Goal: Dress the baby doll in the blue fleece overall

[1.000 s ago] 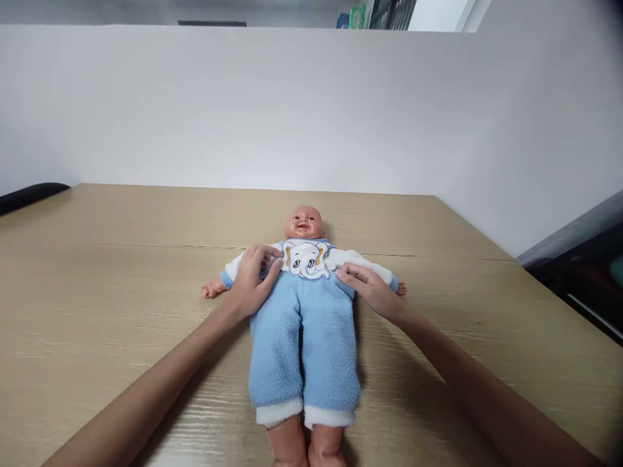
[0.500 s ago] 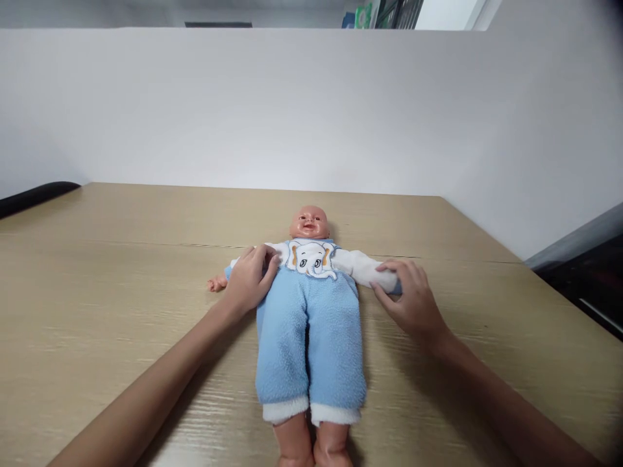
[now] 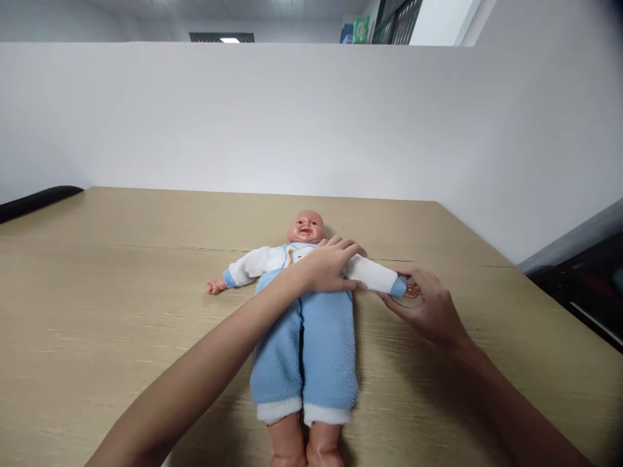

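A bald baby doll [image 3: 306, 226] lies on its back on the wooden table, its arms spread. It wears blue fleece overalls [image 3: 326, 344] with white leg cuffs, and a white top. My left hand [image 3: 331, 264] reaches across its chest and covers most of the elephant patch; its fingers and thumb close round the upper part of the white sleeve [image 3: 372, 274] on the picture's right. Farther out along that arm, my right hand [image 3: 431, 306] holds the blue cuff [image 3: 398, 287] between thumb and fingers. The doll's small hand [image 3: 413, 290] shows beyond the cuff.
The light wood table [image 3: 121, 311] spreads around the doll and has a seam across it. A white partition [image 3: 243, 117] rises behind and to the right. Black objects stand at the left edge [image 3: 39, 200] and right edge [image 3: 584, 285].
My left hand has moved right, from the left sleeve across the chest to the right sleeve. My right hand has shifted slightly outward, and the blue cuff and doll's hand there now show.
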### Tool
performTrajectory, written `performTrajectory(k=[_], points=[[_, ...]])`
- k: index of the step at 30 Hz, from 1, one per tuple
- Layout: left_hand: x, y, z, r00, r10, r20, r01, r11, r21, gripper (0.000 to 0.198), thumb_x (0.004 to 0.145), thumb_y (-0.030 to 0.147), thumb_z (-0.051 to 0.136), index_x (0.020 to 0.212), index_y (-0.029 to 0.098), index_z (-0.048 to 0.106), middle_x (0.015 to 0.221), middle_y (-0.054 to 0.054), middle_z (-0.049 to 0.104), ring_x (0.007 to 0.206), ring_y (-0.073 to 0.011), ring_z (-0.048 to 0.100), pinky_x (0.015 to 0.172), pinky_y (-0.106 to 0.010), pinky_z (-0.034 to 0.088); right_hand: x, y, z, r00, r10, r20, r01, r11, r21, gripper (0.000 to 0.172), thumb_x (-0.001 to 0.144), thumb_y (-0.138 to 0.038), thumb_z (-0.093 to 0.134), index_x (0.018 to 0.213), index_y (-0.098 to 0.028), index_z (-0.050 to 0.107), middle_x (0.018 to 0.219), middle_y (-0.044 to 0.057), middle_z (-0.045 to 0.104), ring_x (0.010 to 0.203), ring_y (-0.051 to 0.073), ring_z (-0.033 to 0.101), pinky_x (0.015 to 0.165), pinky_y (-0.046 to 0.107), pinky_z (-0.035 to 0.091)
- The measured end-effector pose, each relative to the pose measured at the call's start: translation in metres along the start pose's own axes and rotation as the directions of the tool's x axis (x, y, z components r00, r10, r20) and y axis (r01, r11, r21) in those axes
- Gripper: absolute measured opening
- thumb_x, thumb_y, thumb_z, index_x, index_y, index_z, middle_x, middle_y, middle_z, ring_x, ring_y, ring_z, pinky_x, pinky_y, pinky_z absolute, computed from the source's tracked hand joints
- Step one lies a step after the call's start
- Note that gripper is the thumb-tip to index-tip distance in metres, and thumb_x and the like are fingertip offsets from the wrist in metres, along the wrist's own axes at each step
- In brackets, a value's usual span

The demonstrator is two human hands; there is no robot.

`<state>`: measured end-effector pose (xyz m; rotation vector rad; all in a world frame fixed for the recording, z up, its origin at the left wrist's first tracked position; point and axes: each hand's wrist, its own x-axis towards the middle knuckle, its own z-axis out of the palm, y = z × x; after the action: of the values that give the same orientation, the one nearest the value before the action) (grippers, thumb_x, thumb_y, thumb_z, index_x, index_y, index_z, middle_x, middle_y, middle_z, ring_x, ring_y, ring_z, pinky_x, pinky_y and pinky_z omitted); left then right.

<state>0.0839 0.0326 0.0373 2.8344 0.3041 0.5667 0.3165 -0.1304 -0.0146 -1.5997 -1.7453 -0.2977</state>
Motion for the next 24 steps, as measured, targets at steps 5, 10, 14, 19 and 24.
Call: performTrajectory(k=[5, 10, 14, 19, 24], points=[[0.005, 0.0, 0.017, 0.996, -0.049, 0.073, 0.044, 0.997, 0.065, 0.066, 0.084, 0.042, 0.083, 0.142, 0.02, 0.06, 0.14, -0.012, 0.069, 0.124, -0.0353, 0.062, 0.102, -0.05, 0.048, -0.002, -0.036, 0.002, 0.983, 0.18, -0.04, -0.164, 0.95, 0.265, 0.049, 0.084, -0.051, 0.09, 0.121, -0.027, 0.068, 0.115, 0.008, 0.078, 0.102, 0.031, 0.076, 0.091, 0.045, 0.061], [-0.009, -0.004, 0.015, 0.996, -0.05, -0.079, 0.044, 0.996, -0.078, 0.042, 0.091, 0.034, 0.071, 0.131, 0.02, 0.066, 0.127, -0.011, 0.074, 0.113, -0.0316, 0.066, 0.1, -0.045, 0.048, -0.011, -0.036, 0.018, 0.938, 0.316, 0.141, -0.339, 0.76, 0.554, 0.083, 0.088, -0.05, 0.087, 0.156, -0.031, 0.043, 0.146, 0.013, 0.063, 0.13, 0.032, 0.069, 0.109, 0.049, 0.059], [-0.017, -0.011, 0.014, 0.953, -0.125, -0.277, 0.051, 0.964, -0.261, 0.041, 0.084, 0.026, 0.07, 0.123, 0.018, 0.066, 0.122, -0.012, 0.076, 0.11, -0.0306, 0.068, 0.1, -0.044, 0.051, -0.018, -0.029, 0.03, 0.932, 0.17, 0.32, -0.301, 0.855, 0.421, 0.069, 0.095, -0.046, 0.078, 0.155, -0.031, 0.047, 0.152, 0.015, 0.061, 0.137, 0.036, 0.064, 0.113, 0.057, 0.057], [-0.027, -0.016, 0.011, 0.84, -0.327, -0.433, 0.068, 0.855, -0.514, 0.041, 0.086, 0.035, 0.077, 0.122, 0.018, 0.07, 0.118, -0.011, 0.078, 0.109, -0.0305, 0.071, 0.098, -0.044, 0.055, -0.023, -0.044, 0.047, 0.908, -0.097, 0.409, -0.054, 0.938, 0.342, 0.062, 0.098, -0.034, 0.069, 0.157, -0.028, 0.053, 0.158, 0.018, 0.058, 0.149, 0.039, 0.053, 0.125, 0.065, 0.044], [-0.039, -0.02, 0.002, 0.712, -0.561, -0.422, 0.041, 0.633, -0.773, 0.049, 0.083, 0.044, 0.083, 0.125, 0.019, 0.072, 0.127, -0.01, 0.08, 0.121, -0.033, 0.073, 0.112, -0.049, 0.054, -0.008, -0.079, 0.064, 0.892, -0.032, 0.451, -0.232, 0.824, 0.517, 0.053, 0.103, -0.036, 0.06, 0.155, -0.027, 0.055, 0.154, 0.015, 0.062, 0.144, 0.036, 0.056, 0.127, 0.062, 0.041]])
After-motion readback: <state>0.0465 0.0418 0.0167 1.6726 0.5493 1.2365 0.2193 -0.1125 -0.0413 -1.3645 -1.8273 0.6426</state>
